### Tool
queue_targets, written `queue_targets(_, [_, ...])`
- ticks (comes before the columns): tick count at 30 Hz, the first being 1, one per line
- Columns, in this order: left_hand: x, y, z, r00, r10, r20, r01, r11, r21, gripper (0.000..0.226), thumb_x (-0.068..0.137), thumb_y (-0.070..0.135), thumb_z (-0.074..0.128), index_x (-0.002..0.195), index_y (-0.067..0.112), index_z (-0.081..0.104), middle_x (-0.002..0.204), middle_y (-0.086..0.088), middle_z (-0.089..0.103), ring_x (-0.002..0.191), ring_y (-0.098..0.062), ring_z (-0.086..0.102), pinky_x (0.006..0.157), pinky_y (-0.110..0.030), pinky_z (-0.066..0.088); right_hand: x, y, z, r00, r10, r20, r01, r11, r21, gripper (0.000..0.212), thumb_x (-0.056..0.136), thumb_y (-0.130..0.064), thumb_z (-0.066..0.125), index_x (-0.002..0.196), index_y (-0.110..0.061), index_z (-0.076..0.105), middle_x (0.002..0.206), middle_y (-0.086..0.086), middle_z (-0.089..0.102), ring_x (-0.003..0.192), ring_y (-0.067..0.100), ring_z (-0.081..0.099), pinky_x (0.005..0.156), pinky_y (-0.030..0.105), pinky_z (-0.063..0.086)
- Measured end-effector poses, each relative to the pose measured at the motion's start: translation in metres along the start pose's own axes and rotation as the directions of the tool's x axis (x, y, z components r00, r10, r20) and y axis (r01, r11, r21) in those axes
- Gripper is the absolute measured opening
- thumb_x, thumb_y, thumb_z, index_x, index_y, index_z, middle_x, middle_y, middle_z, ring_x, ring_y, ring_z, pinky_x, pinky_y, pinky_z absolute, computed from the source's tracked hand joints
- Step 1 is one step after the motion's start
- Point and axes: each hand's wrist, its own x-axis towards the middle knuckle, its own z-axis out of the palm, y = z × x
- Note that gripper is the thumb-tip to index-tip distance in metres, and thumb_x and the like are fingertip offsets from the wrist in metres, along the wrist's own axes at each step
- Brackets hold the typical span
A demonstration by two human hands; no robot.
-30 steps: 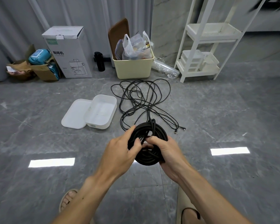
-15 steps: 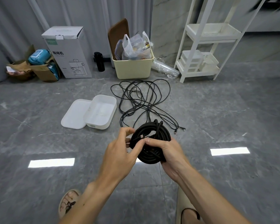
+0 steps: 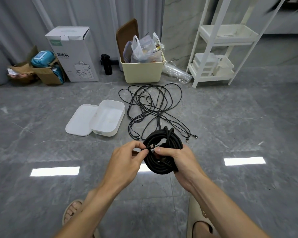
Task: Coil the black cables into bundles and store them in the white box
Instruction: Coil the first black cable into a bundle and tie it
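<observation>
Coiled black cable bundle (image 3: 163,152) hangs in the air over the grey marble floor (image 3: 248,127), between both hands. Right hand (image 3: 177,160) wraps its fingers round the bundle's 3 o'clock side; left hand (image 3: 127,159) pinches the cable's plug end (image 3: 150,147) at 9 o'clock. Loose black cables (image 3: 151,107) sprawl at 12 o'clock. Open white plastic box (image 3: 108,120) sits at 10 o'clock, its lid (image 3: 80,121) touching its left side.

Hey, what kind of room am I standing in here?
Probably a spare corner of a home or small office used for storage: a polished grey floor, a coffee-machine carton and a bin of bags against curtains, plus a white rack.
</observation>
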Motion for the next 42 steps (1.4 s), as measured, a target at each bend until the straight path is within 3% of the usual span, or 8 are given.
queue_targets(6, [-0.002, 0.001, 0.006, 0.997, 0.062, 0.048, -0.066, 0.994, 0.087, 0.015, 0.100, 0.025, 0.054, 0.087, 0.024, 0.060, 0.057, 0.008, 0.055, 0.052, -0.003, 0.048, 0.052, -0.017, 0.035, -0.001, 0.000, -0.001, 0.999, -0.019, -0.026, 0.017, 0.995, -0.099, 0.035, 0.073, 0.002, 0.079, 0.107, -0.004, 0.070, 0.096, 0.013, 0.077, 0.093, 0.027, 0.074, 0.088, 0.038, 0.057])
queue_targets(16, [0.000, -0.001, 0.007, 0.974, 0.188, 0.127, -0.216, 0.941, 0.260, 0.012, 0.105, 0.024, 0.041, 0.099, 0.018, 0.050, 0.077, 0.002, 0.062, 0.072, -0.017, 0.057, 0.065, -0.033, 0.042, 0.000, -0.001, -0.002, 0.998, -0.035, -0.044, 0.026, 0.983, -0.183, 0.038, 0.071, -0.001, 0.081, 0.106, -0.008, 0.069, 0.091, 0.008, 0.077, 0.088, 0.023, 0.075, 0.081, 0.035, 0.057])
queue_targets(23, [-0.003, 0.001, 0.005, 0.994, -0.004, 0.111, 0.007, 1.000, -0.024, 0.016, 0.094, 0.024, 0.061, 0.081, 0.022, 0.053, 0.047, 0.013, 0.054, 0.041, -0.005, 0.043, 0.044, -0.013, 0.033, -0.002, 0.001, -0.002, 0.999, -0.023, -0.035, 0.017, 0.983, -0.184, 0.039, 0.069, -0.001, 0.082, 0.104, -0.012, 0.068, 0.087, 0.005, 0.077, 0.083, 0.021, 0.075, 0.075, 0.032, 0.056])
queue_targets(25, [-0.003, 0.004, 0.003, 0.995, -0.024, 0.101, 0.034, 0.995, -0.099, 0.017, 0.089, 0.025, 0.068, 0.080, 0.020, 0.054, 0.066, 0.015, 0.070, 0.053, -0.002, 0.061, 0.052, -0.011, 0.039, -0.002, 0.001, 0.000, 0.999, -0.013, -0.032, 0.007, 0.986, -0.168, 0.039, 0.069, 0.000, 0.082, 0.104, -0.011, 0.068, 0.088, 0.007, 0.077, 0.084, 0.022, 0.075, 0.076, 0.032, 0.057])
queue_targets(29, [-0.001, 0.005, 0.003, 0.991, -0.069, 0.110, 0.091, 0.975, -0.203, 0.017, 0.088, 0.020, 0.072, 0.079, 0.016, 0.058, 0.095, 0.019, 0.073, 0.073, -0.014, 0.072, 0.074, -0.030, 0.053, -0.002, -0.001, -0.002, 1.000, -0.011, -0.020, 0.008, 0.989, -0.146, 0.036, 0.071, 0.000, 0.081, 0.103, -0.011, 0.070, 0.090, 0.009, 0.077, 0.087, 0.025, 0.075, 0.081, 0.037, 0.057])
queue_targets(33, [-0.005, 0.002, 0.008, 0.999, 0.045, 0.028, -0.046, 0.999, 0.010, 0.023, 0.091, 0.030, 0.069, 0.075, 0.024, 0.053, 0.059, 0.004, 0.063, 0.049, -0.013, 0.049, 0.051, -0.021, 0.036, -0.003, 0.000, -0.002, 0.999, -0.017, -0.034, 0.012, 0.991, -0.134, 0.033, 0.072, 0.001, 0.079, 0.102, -0.011, 0.071, 0.092, 0.009, 0.077, 0.088, 0.024, 0.075, 0.083, 0.037, 0.058])
queue_targets(37, [-0.007, 0.002, 0.012, 0.978, 0.206, -0.015, -0.200, 0.962, 0.186, 0.022, 0.087, 0.031, 0.072, 0.078, 0.025, 0.053, 0.067, 0.009, 0.063, 0.064, -0.012, 0.057, 0.058, -0.027, 0.044, -0.003, 0.004, -0.001, 0.998, 0.008, -0.066, -0.014, 0.995, -0.098, 0.030, 0.072, 0.003, 0.077, 0.100, -0.007, 0.072, 0.091, 0.010, 0.077, 0.088, 0.024, 0.075, 0.081, 0.036, 0.058])
queue_targets(42, [-0.001, -0.002, 0.011, 0.964, 0.263, -0.045, -0.244, 0.938, 0.245, 0.027, 0.087, 0.032, 0.072, 0.081, 0.016, 0.052, 0.066, 0.006, 0.063, 0.062, -0.015, 0.049, 0.055, -0.014, 0.037, -0.003, 0.006, 0.000, 0.997, 0.057, -0.053, -0.061, 0.995, -0.075, 0.022, 0.076, 0.001, 0.074, 0.098, -0.004, 0.074, 0.092, 0.010, 0.077, 0.087, 0.023, 0.075, 0.076, 0.031, 0.055])
